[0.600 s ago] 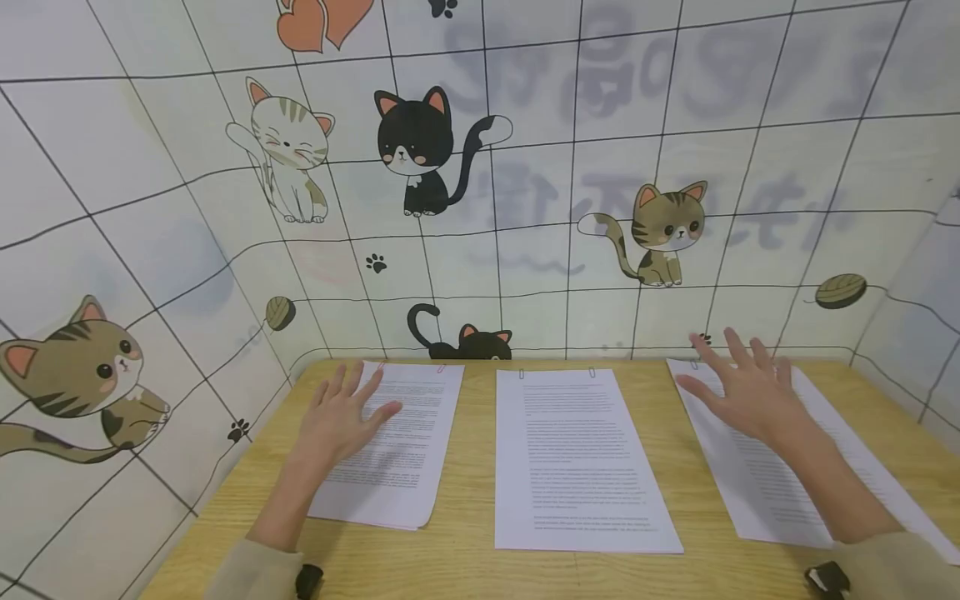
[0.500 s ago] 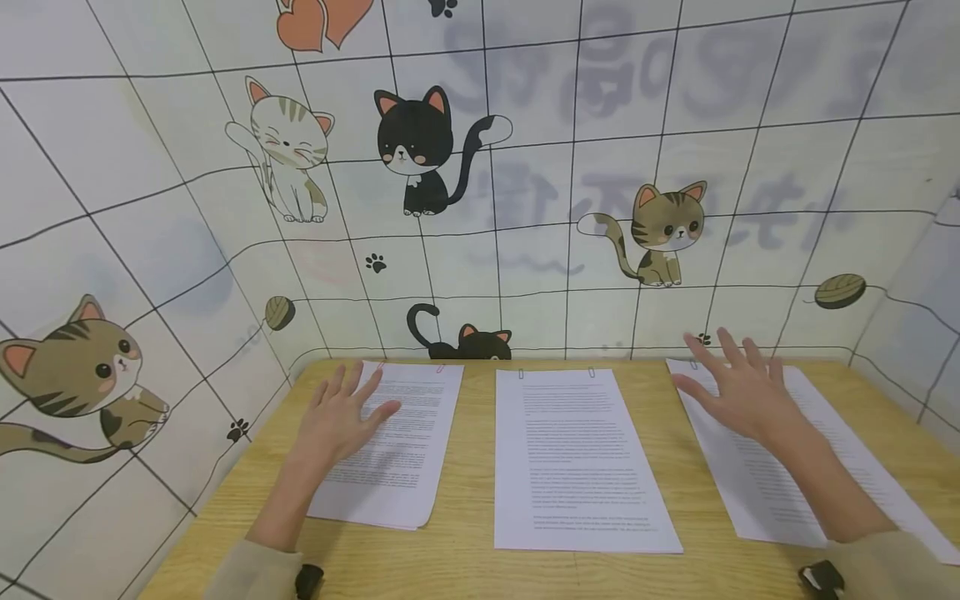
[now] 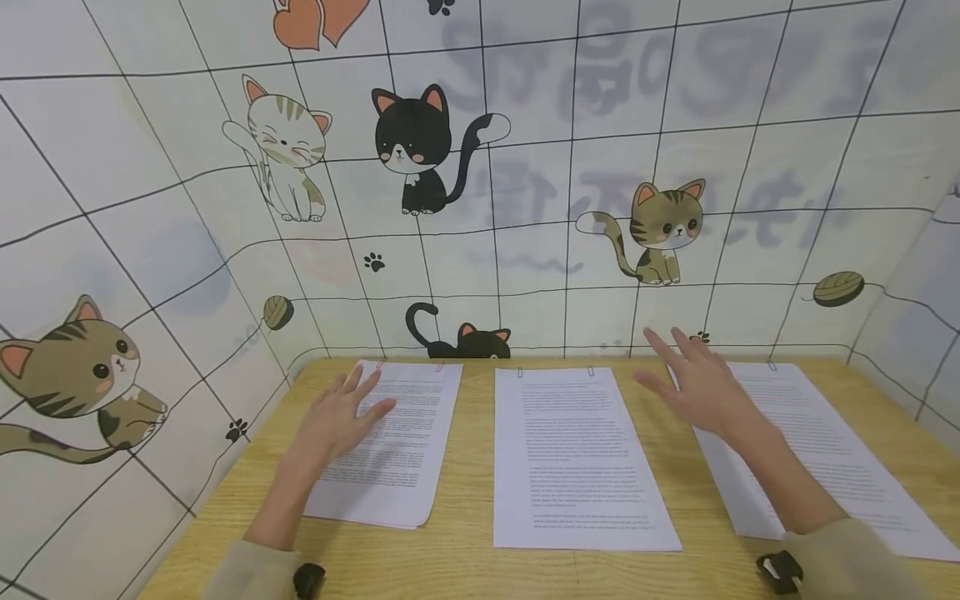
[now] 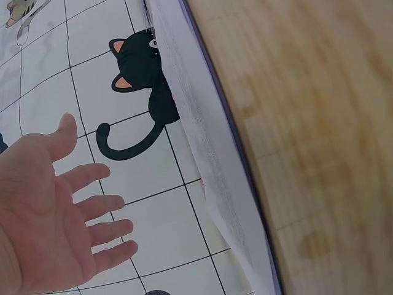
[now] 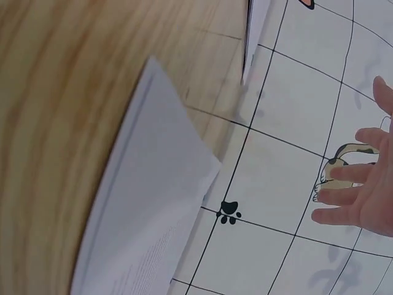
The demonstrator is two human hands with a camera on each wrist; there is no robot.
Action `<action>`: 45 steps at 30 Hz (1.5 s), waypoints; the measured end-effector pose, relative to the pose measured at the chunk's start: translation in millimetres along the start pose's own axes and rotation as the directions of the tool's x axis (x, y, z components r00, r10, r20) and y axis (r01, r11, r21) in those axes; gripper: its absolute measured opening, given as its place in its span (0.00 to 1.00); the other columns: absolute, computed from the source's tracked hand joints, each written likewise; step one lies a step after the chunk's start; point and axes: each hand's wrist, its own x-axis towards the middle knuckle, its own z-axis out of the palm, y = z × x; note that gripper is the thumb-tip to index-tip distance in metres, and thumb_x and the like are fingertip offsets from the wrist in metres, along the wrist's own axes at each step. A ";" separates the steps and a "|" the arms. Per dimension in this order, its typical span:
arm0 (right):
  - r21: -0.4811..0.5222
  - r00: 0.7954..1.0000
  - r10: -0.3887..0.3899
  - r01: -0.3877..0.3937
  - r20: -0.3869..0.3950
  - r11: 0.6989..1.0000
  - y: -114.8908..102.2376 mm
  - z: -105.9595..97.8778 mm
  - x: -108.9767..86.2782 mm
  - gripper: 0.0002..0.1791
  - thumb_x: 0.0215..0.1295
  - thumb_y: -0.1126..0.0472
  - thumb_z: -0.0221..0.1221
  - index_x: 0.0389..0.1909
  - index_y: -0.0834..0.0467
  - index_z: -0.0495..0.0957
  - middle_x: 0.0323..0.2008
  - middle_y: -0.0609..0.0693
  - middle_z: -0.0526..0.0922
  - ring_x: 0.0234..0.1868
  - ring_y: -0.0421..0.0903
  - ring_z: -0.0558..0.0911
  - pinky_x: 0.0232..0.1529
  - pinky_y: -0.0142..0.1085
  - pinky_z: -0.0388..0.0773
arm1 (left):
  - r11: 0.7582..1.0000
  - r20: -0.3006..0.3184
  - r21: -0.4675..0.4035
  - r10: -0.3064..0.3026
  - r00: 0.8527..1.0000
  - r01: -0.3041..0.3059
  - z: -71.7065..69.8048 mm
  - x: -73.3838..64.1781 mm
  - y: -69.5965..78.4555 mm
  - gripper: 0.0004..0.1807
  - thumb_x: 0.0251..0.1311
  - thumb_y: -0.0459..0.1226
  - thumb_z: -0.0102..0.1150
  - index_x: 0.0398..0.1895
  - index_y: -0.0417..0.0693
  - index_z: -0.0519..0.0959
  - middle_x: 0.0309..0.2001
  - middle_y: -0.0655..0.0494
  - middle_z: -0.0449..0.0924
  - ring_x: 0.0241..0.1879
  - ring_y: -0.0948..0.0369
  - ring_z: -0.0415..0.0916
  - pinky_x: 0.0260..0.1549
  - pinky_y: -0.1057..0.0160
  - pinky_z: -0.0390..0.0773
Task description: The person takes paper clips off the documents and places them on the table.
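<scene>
Three stacks of printed paper lie in a row on the wooden table. Over the left paper stack [image 3: 405, 450], with two reddish paper clips at its top, my left hand [image 3: 337, 421] hovers with fingers spread. The middle paper stack [image 3: 577, 467] carries two paper clips [image 3: 520, 373] along its top edge. My right hand [image 3: 701, 387] is raised above the gap between the middle stack and the right paper stack [image 3: 817, 450], its fingers spread and holding nothing. In the wrist views, the left hand [image 4: 55, 215] and right hand [image 5: 362, 178] both show empty palms.
The light wooden table [image 3: 465, 500] ends against a white wall covering [image 3: 540, 275] printed with a grid and cartoon cats. Side walls rise on the left and right. A black wrist strap piece [image 3: 307, 579] sits at the left sleeve, another [image 3: 780, 572] at the right.
My right hand has moved left, from above the right paper stack toward the gap beside the middle one. The left hand has barely shifted. The paper stacks stay in place.
</scene>
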 end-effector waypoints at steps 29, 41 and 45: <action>0.388 0.993 -0.106 0.078 0.053 0.918 -100.7 40.6 40.6 0.33 0.75 0.53 0.57 0.71 0.69 0.62 0.62 0.70 0.74 0.59 0.66 0.78 0.56 0.57 0.75 | 0.960 0.067 -0.268 -0.060 0.996 0.076 -7.1 5.6 -30.3 0.41 0.76 0.57 0.45 0.71 0.27 0.61 0.69 0.27 0.63 0.64 0.32 0.66 0.61 0.36 0.66; 0.610 0.975 -0.005 -0.135 0.222 0.781 -135.3 69.0 59.5 0.29 0.71 0.55 0.60 0.67 0.67 0.69 0.54 0.62 0.81 0.47 0.59 0.85 0.47 0.45 0.82 | 0.945 0.113 -0.291 -0.121 0.986 0.150 -8.4 7.2 -52.2 0.32 0.73 0.44 0.53 0.69 0.27 0.63 0.59 0.20 0.70 0.58 0.31 0.71 0.53 0.37 0.73; 0.682 0.959 0.017 -0.214 0.283 0.699 -149.6 77.8 64.6 0.28 0.69 0.59 0.60 0.65 0.70 0.69 0.52 0.62 0.82 0.47 0.59 0.85 0.47 0.44 0.82 | 0.941 0.134 -0.287 -0.143 0.981 0.176 -7.5 9.2 -59.6 0.32 0.72 0.42 0.54 0.68 0.23 0.62 0.58 0.20 0.70 0.56 0.32 0.73 0.51 0.38 0.75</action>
